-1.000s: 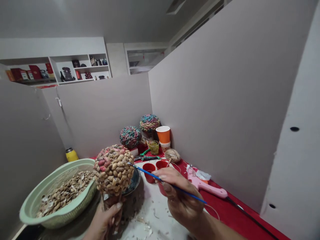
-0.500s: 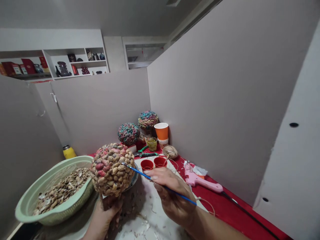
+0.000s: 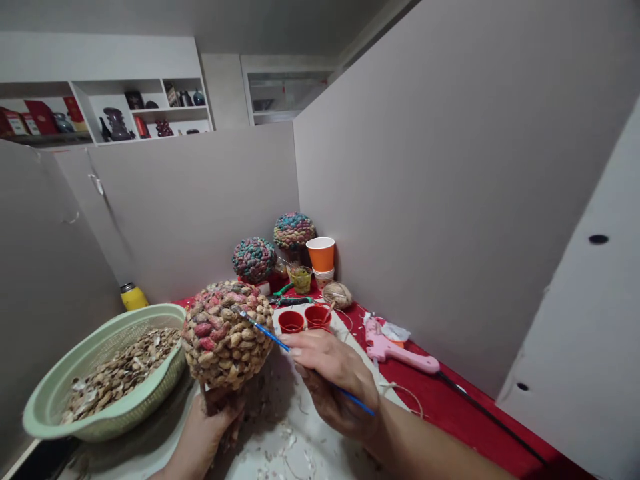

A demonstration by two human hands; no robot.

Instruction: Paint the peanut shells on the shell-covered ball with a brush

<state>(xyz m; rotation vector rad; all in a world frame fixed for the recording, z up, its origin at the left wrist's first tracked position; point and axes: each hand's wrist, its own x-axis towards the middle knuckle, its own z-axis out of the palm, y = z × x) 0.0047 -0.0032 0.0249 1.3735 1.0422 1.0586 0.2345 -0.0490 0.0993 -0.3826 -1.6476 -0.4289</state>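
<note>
A ball covered in peanut shells (image 3: 235, 340) stands on a short stem, with red-pink colour on some shells at its upper left and the rest plain tan. My left hand (image 3: 213, 420) is closed round the stem under the ball, its fingers partly hidden. My right hand (image 3: 333, 380) pinches a thin blue paintbrush (image 3: 267, 333), whose tip meets the upper part of the ball. Just beyond my right hand are two red cups (image 3: 291, 322), one with a stick in it.
A green colander (image 3: 45, 407) of shell pieces stands at left. Two coloured shell balls (image 3: 254, 259), an orange paper cup (image 3: 321, 255), pliers (image 3: 295, 301) and twine (image 3: 337, 294) are behind. A pink glue gun (image 3: 400, 352) lies right on red cloth. Grey partitions (image 3: 200, 207) enclose the table.
The brush tip has moved left and up, from the ball's right edge onto its upper shells. My right hand has shifted left with it. The whole view has tilted down slightly.
</note>
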